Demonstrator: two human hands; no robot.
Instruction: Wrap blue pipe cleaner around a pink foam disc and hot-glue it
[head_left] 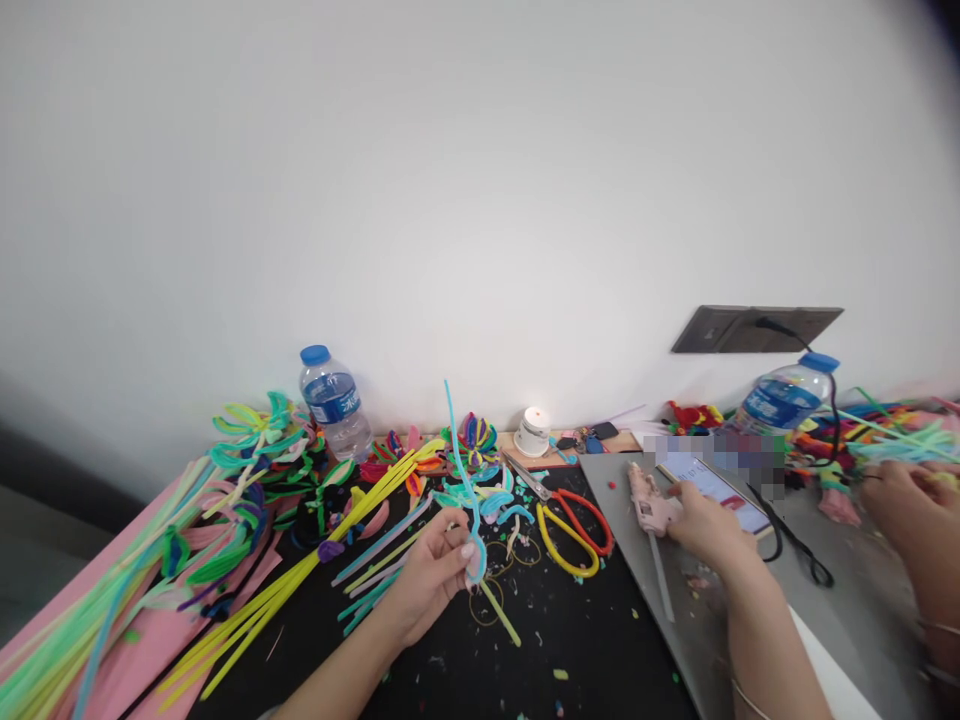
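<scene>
My left hand [442,560] pinches a light blue pipe cleaner [454,430] whose lower end is coiled into a small flat spiral. Its free end stands upright above my fingers. My right hand [705,525] has its fingers closed on the side of a pink glue gun [649,502] lying on a grey board. A clear glue stick [661,580] juts from the gun's rear end. Between my hands lie scissors [574,530] with one red and one yellow handle loop. Short blue pieces [480,492] and a yellow-green stem [501,612] lie near my left hand.
Pipe cleaner bundles [300,580] and finished flowers spread over the left side. Water bottles stand at left [335,405] and right [784,395]. A phone [720,490] and black cable [795,540] lie beside my right hand. Another person's hand [911,520] works at far right.
</scene>
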